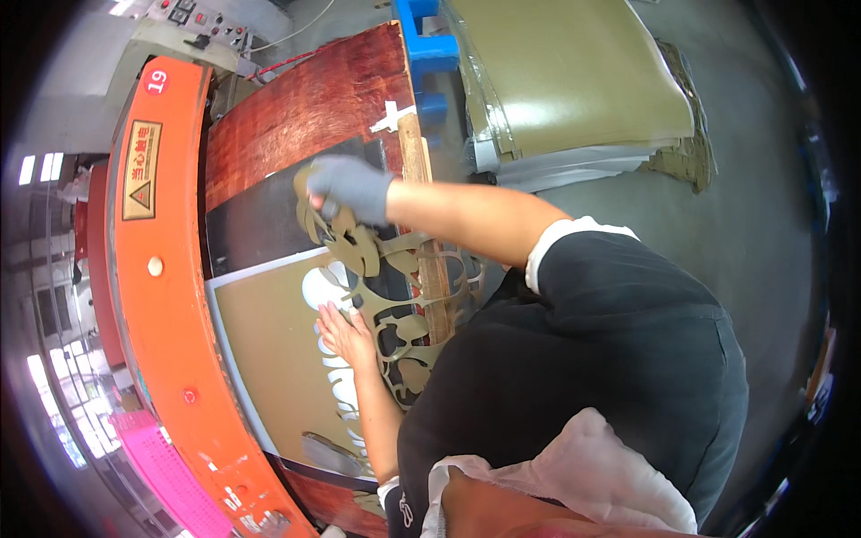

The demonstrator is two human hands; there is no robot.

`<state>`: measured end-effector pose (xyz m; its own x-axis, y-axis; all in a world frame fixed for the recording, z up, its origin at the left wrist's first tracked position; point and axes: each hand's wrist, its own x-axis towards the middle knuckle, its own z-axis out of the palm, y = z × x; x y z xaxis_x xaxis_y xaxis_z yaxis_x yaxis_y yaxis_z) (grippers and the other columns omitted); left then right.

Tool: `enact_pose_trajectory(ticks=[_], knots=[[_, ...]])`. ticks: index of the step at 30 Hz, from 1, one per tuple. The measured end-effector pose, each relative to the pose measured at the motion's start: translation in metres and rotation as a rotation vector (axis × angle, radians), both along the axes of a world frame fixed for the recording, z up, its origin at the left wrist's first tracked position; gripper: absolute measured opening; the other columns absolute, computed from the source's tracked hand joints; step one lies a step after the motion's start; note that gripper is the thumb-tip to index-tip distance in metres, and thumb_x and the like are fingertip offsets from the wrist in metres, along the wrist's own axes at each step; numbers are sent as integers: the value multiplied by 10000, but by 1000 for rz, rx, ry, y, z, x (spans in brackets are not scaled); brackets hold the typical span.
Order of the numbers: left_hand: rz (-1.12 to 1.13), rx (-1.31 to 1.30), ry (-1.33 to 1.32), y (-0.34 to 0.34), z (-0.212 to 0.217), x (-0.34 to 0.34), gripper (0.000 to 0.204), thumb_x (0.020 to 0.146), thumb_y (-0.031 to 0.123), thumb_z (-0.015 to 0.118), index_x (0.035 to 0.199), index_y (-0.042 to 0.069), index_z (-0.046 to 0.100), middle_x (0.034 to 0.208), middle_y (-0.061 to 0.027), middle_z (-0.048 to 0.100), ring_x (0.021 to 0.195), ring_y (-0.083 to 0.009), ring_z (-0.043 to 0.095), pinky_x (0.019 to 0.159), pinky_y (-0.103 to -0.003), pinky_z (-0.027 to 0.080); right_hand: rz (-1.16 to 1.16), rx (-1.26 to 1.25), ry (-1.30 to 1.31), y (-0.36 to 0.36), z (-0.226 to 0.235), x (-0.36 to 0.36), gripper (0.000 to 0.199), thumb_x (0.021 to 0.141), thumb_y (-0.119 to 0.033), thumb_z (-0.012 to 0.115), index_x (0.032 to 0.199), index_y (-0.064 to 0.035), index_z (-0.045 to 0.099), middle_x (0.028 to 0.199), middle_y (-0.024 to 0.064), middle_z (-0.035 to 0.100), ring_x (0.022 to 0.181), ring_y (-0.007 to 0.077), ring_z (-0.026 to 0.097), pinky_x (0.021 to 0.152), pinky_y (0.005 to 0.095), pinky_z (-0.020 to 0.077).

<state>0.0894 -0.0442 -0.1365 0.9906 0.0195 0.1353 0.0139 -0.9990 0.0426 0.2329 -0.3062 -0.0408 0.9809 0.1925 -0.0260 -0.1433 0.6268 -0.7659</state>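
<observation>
My right hand [348,188], in a grey glove, grips the top of an olive-green cut-out scrap web [402,296], a lattice full of holes, and holds it lifted off the bed. My bare left hand [345,334] lies flat, fingers spread, on the olive-green sheet [269,359] beside white cut-out shapes [325,289]. The sheet lies on the black bed [256,224] of an orange cutting press [157,296]. The web hangs over the wooden front edge, partly in front of my black shirt.
A red-brown wooden board [305,112] covers the far part of the bed. A stack of olive and white sheets [574,81] rests on a blue pallet [421,40] to the right, over grey concrete floor. A pink perforated tray [170,471] sits at lower left.
</observation>
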Motion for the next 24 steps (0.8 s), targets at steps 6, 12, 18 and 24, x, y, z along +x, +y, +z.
enact_pose_trajectory(ticks=[6, 12, 18, 24], knots=[[-89, -44, -83, 15, -19, -12, 579, 864, 317, 574, 1364, 107, 374, 1432, -96, 343, 1309, -348, 282, 1034, -518, 229, 94, 91, -164, -53, 22, -31, 87, 739, -81, 569, 813, -34, 560, 682, 11, 525, 584, 100, 482, 544, 263, 422], [6, -291, 55, 19, -10, -24, 573, 816, 231, 601, 1337, 84, 413, 1440, -76, 346, 1346, -307, 247, 1076, -488, 183, -50, 194, -205, -89, 60, -43, 87, 803, -103, 536, 839, -26, 557, 720, 25, 526, 601, 115, 479, 594, 271, 446], [35, -368, -56, -20, 22, -52, 511, 744, 82, 599, 1247, 83, 506, 1360, -130, 435, 1299, -326, 329, 1063, -438, 244, 70, -20, -338, -99, 64, -63, 122, 818, -138, 545, 899, -48, 530, 760, 40, 549, 689, 104, 517, 635, 232, 432], [-69, -540, -351, -79, 86, -106, 682, 721, 176, 692, 1313, 21, 392, 1371, -196, 375, 1259, -361, 355, 1048, -454, 259, 452, -105, -163, -49, 73, -97, 159, 832, -140, 559, 958, -43, 559, 817, 44, 587, 686, 105, 531, 634, 237, 445]])
